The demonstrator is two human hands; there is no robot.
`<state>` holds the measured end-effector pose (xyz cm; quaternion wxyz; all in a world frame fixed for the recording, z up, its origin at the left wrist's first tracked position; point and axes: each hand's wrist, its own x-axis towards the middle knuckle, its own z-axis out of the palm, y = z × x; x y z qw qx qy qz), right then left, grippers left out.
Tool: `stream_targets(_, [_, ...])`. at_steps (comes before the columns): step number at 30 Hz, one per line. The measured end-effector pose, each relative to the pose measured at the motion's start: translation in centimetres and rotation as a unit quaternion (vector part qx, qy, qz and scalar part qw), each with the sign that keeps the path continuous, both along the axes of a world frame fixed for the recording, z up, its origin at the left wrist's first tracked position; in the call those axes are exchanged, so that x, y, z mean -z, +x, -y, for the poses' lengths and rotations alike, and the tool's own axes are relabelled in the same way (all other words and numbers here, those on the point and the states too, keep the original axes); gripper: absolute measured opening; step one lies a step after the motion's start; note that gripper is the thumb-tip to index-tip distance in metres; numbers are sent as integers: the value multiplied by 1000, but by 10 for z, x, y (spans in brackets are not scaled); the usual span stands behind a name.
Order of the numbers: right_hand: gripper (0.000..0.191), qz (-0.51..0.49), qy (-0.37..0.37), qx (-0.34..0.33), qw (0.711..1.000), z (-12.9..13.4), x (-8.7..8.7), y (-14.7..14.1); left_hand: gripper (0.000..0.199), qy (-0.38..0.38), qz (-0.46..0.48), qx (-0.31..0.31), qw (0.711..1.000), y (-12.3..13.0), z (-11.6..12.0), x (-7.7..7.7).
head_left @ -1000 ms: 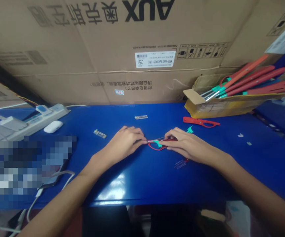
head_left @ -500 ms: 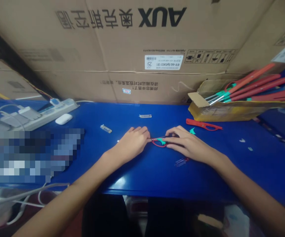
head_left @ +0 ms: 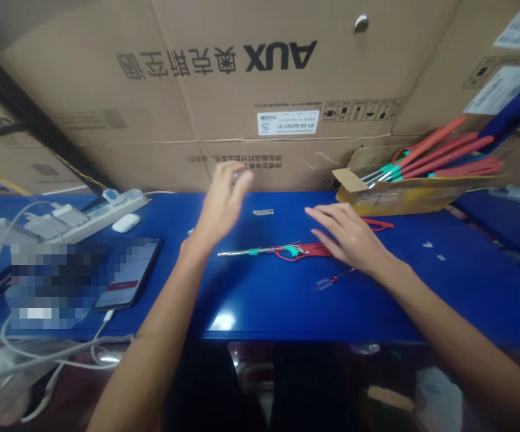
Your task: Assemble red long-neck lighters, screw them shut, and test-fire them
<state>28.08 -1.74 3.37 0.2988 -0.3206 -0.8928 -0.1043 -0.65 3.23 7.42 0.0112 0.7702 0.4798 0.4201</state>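
A lighter with a red handle (head_left: 316, 248), green trigger (head_left: 292, 250) and metal tube (head_left: 233, 253) lies on the blue table. My left hand (head_left: 228, 195) is raised beyond the tube, blurred, with thumb and fingers apart and nothing visible between them. Over the handle's right end is my right hand (head_left: 347, 234), fingers spread; whether its palm touches the handle is hidden. A small screwdriver (head_left: 325, 284) with a clear handle lies in front of it. One clear narrow part (head_left: 263, 212) rests behind the lighter. Another (head_left: 191, 231) is mostly hidden by my left wrist.
An open carton (head_left: 403, 198) at back right holds several red lighters. Another red piece (head_left: 379, 224) lies behind my right hand. Left are a power strip (head_left: 98, 216), a white case (head_left: 126, 222), a phone (head_left: 129, 279) and cables. A large cardboard box (head_left: 197, 120) stands behind.
My left hand has let go of the lighter and risen up and away. My right hand has opened and shifted, leaving the assembled lighter lying in view. The camera view has shifted slightly.
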Motion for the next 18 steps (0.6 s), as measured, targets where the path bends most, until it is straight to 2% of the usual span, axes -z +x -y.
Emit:
stream_targets(1, [60, -4, 53, -11, 999, -3, -3, 2, 46, 17, 31, -32, 999, 3, -9, -4])
stream_targets(2, [61, -5, 99, -25, 995, -6, -6, 3, 46, 25, 16, -54, 998, 6, -16, -6])
stream_targets(4, [58, 7, 164, -53, 985, -17, -11, 7, 43, 12, -126, -43, 991, 13, -27, -1])
stream_targets(6, [46, 33, 184, -67, 980, -31, -12, 11, 43, -3, -271, -12, 963, 16, -32, 13])
stream_targets(8, [36, 55, 176, -70, 980, -42, -10, 15, 43, -16, -335, 18, 942, 14, -35, 30])
stream_targets(12, [32, 30, 124, -48, 991, -45, -2, 18, 37, -33, -335, 19, 941, -1, -41, 53])
stream_targets(15, [31, -27, 75, -18, 997, -38, 2, 17, 37, -36, -324, 13, 945, -11, -42, 59])
stream_targets(18, [28, -40, 24, -15, 999, -40, 4, 23, 40, -40, -297, 19, 954, -15, -37, 60])
